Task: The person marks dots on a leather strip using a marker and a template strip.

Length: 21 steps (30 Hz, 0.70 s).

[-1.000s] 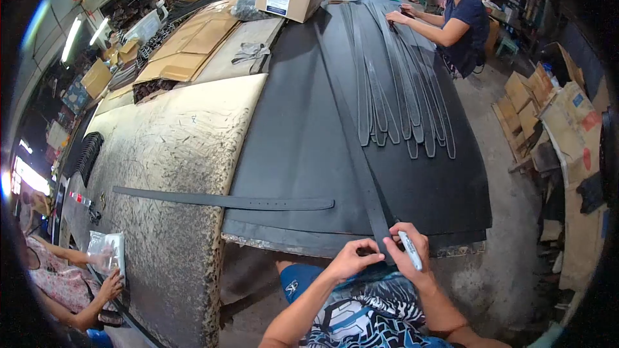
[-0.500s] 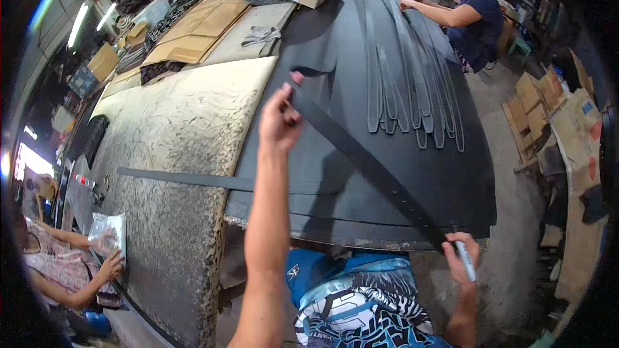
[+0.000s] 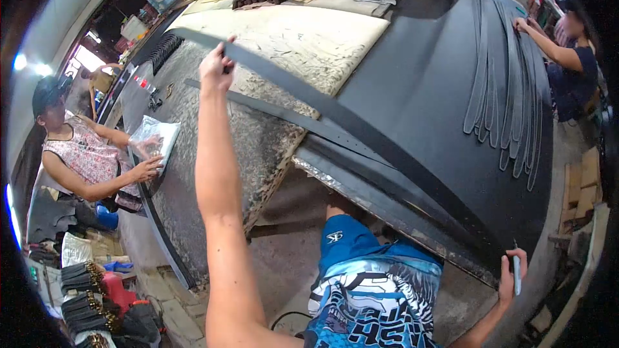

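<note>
Two broad surfaces lay side by side: a smooth, dull black sheet (image 3: 419, 84) and a pale board (image 3: 309, 38), its face scuffed, pitted and mottled dark toward the near end. On the sheet rested a fan of loose straps (image 3: 514, 90), long and flat with tapered tips. One long, flat, matt black strap (image 3: 367, 135) stretched slantwise above both surfaces, between the person's hands. Below it, a second strap (image 3: 269, 109), narrow and dark, lay from the board across onto the sheet. At the board's far-left edge, another person's hands touched a shiny, crinkled plastic packet (image 3: 166, 142). The left hand (image 3: 217, 67) was closed, its fingers curled and pinching the strap near one end. The right hand (image 3: 512, 274) was partly curled around a slim, pale marker (image 3: 517, 276); the strap's other end reached it, though whether those fingers gripped it could not be told.
</note>
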{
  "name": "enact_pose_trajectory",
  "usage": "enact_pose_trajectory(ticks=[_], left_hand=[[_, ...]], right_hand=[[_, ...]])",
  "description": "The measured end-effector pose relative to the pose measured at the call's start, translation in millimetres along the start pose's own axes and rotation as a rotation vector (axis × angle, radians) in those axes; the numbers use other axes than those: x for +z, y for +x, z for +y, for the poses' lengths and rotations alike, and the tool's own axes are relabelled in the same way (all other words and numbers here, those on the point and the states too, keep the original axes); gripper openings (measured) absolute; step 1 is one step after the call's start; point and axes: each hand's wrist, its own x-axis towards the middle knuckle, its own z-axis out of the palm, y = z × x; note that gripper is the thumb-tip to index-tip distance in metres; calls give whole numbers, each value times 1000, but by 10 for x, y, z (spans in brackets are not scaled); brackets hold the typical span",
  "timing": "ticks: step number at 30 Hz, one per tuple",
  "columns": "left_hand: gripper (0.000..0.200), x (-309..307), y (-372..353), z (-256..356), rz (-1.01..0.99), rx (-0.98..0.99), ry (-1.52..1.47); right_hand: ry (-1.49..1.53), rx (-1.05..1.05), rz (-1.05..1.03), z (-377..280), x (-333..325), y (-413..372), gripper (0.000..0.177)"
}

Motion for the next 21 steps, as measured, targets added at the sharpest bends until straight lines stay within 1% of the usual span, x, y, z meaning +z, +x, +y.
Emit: enact_pose_trajectory(ticks=[1,2,3,4,5,6,7,8,9,10,11,12,13,14,16,17,18,19,20,21], left_hand=[[30,-315,2,-5,63,59,36],[26,-592,-60,4,78,13,41],[26,-785,-104,-38,161,20,87],[28,-965,-158,-87,210,7,135],[19,-1065,-261,-107,236,-31,132],[12,-1302,-224,-162,265,-49,118],[12,-1529,-206,-235,238,-63,126],[21,-1581,-213,-318,323,-71,167],[14,-1630,-301,-348,199,-159,144],[15,-2239,-18,-574,234,-159,130],[24,-2505,8,-707,217,-229,174],[29,-2305,-151,-751,385,-351,451],[30,-2222,-201,-895,521,-336,682],[29,-2262,-167,-983,501,-343,989],[33,-2310,-151,-1495,353,130,1127],[37,-1860,-439,-1564,197,239,1219],[42,-1131,-965,-1572,38,351,1299],[41,-591,-1362,-1631,-86,334,1264],[40,-144,-1721,-1711,-207,314,1224],[39,180,-2005,-1816,-346,353,1226]], right_hand=[[54,44,-51,17,34,39,13],[105,93,-99,63,68,74,14],[153,148,-141,-6,91,127,15],[146,96,-168,-72,138,176,15],[135,51,-190,-221,190,288,16],[134,7,-178,-192,261,346,16],[157,-11,-201,-198,312,420,16],[199,32,-207,-217,373,491,16],[179,7,-211,-222,415,557,17],[166,-4,-242,-166,452,631,18],[174,-8,-255,-152,501,674,19],[153,-3,-276,-179,527,709,21],[192,40,-259,-148,579,711,22],[172,82,-252,-158,589,728,22],[146,-10,-126,-52,625,696,23],[117,-8,-54,-3,644,678,23],[88,-9,16,46,664,659,24],[55,-12,85,80,672,642,25],[115,16,113,96,667,624,25],[175,40,143,104,663,613,25]])
